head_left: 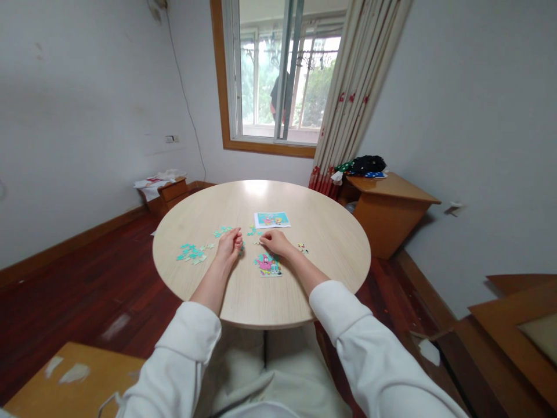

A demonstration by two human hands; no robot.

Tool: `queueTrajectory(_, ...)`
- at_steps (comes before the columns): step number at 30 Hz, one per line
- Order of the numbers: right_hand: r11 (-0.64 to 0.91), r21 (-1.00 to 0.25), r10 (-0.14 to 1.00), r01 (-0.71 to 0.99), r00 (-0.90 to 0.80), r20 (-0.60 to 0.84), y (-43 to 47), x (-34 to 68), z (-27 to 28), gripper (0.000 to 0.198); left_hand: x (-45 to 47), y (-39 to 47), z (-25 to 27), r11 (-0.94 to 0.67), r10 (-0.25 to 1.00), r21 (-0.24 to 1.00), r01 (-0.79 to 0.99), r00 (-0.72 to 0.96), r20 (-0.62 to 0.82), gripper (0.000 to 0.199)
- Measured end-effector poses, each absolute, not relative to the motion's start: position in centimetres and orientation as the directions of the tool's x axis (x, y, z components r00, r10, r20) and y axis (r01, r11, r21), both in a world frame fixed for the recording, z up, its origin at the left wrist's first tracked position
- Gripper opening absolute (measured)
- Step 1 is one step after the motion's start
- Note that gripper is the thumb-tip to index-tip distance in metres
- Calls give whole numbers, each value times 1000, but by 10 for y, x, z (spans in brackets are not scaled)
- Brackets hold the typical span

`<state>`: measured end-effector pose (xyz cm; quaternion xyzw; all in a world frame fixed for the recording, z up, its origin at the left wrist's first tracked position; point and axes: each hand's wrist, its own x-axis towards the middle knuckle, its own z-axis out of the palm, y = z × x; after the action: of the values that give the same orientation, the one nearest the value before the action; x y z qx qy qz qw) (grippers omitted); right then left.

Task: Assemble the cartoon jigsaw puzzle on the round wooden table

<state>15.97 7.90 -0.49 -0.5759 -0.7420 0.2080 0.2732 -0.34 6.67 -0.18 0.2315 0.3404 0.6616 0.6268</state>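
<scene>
My left hand (230, 244) is curled closed over the round table; whatever its fingers hold is hidden. My right hand (275, 241) pinches at a pale puzzle piece (256, 243), just above a partly joined jigsaw puzzle (266, 265) with a pink cartoon figure. Behind the hands lies a picture sheet (272, 220) with cartoon figures on a turquoise ground. Loose turquoise and pale puzzle pieces (191, 253) are spread left of my left hand. Several more pieces (224, 231) lie just beyond it. A few dark and yellow pieces (303, 248) sit right of my right hand.
The round wooden table (331, 226) has its near edge at my lap. A wooden desk (391, 197) with dark cloth on top stands behind right. A low cabinet (174, 188) is behind left, and a wooden surface (82, 377) is near left. A person (281, 98) shows through the window.
</scene>
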Motion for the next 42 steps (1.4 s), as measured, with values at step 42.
queueTrajectory(42,107,-906,847,411,440,299,41,251,-39,33,1,49,-4,-253,797,914,316,-467,382,12)
